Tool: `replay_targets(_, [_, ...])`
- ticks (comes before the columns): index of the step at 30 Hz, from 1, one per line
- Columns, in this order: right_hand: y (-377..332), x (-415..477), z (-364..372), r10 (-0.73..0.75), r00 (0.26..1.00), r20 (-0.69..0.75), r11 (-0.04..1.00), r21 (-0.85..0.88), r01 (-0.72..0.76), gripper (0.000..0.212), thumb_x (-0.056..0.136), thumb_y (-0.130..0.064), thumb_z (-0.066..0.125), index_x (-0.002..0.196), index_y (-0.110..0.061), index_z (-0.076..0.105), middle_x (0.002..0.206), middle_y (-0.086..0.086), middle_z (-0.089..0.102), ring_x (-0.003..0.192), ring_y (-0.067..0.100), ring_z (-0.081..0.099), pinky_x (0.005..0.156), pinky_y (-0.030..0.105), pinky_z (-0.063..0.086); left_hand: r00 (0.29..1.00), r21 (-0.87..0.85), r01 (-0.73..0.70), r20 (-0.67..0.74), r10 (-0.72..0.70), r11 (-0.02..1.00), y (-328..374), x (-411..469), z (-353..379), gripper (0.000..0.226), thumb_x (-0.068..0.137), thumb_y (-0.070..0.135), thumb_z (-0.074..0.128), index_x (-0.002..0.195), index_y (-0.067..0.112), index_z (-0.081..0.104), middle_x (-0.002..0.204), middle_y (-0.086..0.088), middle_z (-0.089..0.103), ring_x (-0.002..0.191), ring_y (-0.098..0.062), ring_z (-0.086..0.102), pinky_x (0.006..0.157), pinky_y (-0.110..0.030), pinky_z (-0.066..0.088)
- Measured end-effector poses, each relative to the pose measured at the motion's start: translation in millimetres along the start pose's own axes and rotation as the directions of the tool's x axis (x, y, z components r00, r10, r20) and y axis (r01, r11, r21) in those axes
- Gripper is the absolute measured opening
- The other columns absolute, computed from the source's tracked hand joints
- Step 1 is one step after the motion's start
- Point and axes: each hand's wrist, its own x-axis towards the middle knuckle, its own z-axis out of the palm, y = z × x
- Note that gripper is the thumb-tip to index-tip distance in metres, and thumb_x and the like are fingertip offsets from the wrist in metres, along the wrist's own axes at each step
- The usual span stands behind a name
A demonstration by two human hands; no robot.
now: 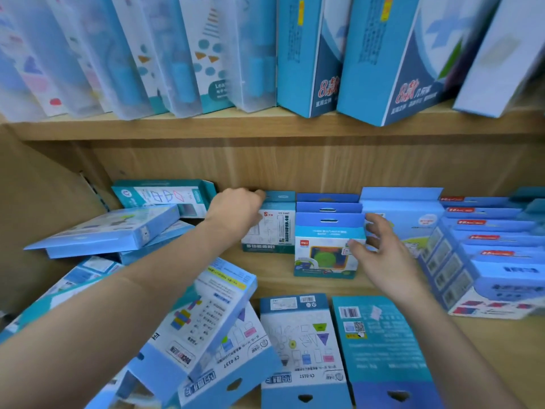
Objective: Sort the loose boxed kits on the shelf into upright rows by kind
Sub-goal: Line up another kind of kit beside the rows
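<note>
The teal box [277, 231] is stood upright near the back of the lower shelf [274, 280]. It's held by the left hand [236, 214], whose fingers are curled over its top left corner by the hang tab. The palm is laid across the left part of its front.

Right up against it on the right, a short row of blue-tabbed boxes [324, 258] is lined up upright, one behind the other. The right hand [380, 255] is kept wide and relaxed at the front box's right side. The thumb is laid against the front face near the edge and the fingers are spread by the top right corner. Nothing is actually clasped by it.

Behind that hand a big light-blue box [410, 211] can be seen. Further right is a neat rank of red-labelled boxes [489, 249].

The rest is pretty messy, tbh. Two flat boxes [300, 343] are laid face up at the front edge, side by side. A tilted pile [206, 314] is slumped to their left, under the left forearm. More flat kits [112, 228] are stacked crookedly at the far left.

Everything is housed in a light wood bookcase. On the upper shelf [206, 128], frosted cases [132, 54] and tall blue boxes [383, 60] are stood leaning.
</note>
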Motion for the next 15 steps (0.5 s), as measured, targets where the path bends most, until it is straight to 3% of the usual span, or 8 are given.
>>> replay_targets(5, [-0.5, -14.0, -4.2, -0.012, 1.000, -0.006, 0.997, -0.076, 0.012, 0.061, 0.088, -0.030, 0.063, 0.141, -0.027, 0.033, 0.139, -0.002, 0.047, 0.126, 0.015, 0.048, 0.099, 0.039, 0.043, 0.999, -0.048, 0.020, -0.045, -0.022, 0.999, -0.5, -8.4, -7.7, 0.027, 0.092, 0.023, 0.051, 0.119, 0.015, 0.051, 0.106, -0.013, 0.065, 0.096, -0.037, 0.061, 0.064, -0.037, 0.040])
replay_targets(8, [-0.9, -33.8, -21.4, -0.087, 0.994, 0.059, 0.983, -0.160, 0.096, 0.054, 0.087, -0.033, 0.063, 0.136, -0.031, 0.041, 0.141, -0.007, 0.046, 0.127, 0.013, 0.046, 0.102, 0.041, 0.042, 0.995, -0.159, -0.005, -0.098, -0.011, 0.987, 3.4, -19.4, -22.9, 0.026, 0.089, 0.019, 0.051, 0.114, 0.022, 0.056, 0.099, -0.010, 0.067, 0.091, -0.036, 0.061, 0.065, -0.036, 0.044])
replay_targets(11, [3.1, -58.4, -46.8, -0.117, 0.964, 0.238, 0.922, -0.336, 0.195, 0.049, 0.086, -0.040, 0.063, 0.132, -0.034, 0.046, 0.136, -0.016, 0.047, 0.129, 0.005, 0.041, 0.107, 0.030, 0.035, 0.979, -0.310, -0.178, -0.150, 0.137, 0.934, 21.4, -46.8, -45.9, 0.027, 0.088, 0.027, 0.049, 0.112, 0.034, 0.058, 0.097, -0.002, 0.070, 0.093, -0.032, 0.062, 0.076, -0.039, 0.051])
replay_targets(15, [13.6, -94.6, -68.4, -0.079, 0.923, 0.377, 0.851, -0.456, 0.260, 0.070, 0.075, -0.054, 0.067, 0.136, -0.040, 0.038, 0.135, -0.023, 0.033, 0.134, -0.001, 0.028, 0.104, 0.007, 0.017, 0.912, -0.335, -0.409, -0.122, 0.391, 0.849, 55.2, -88.9, -67.7, 0.021, 0.090, 0.033, 0.046, 0.104, 0.033, 0.062, 0.096, 0.005, 0.068, 0.093, -0.023, 0.061, 0.076, -0.034, 0.050])
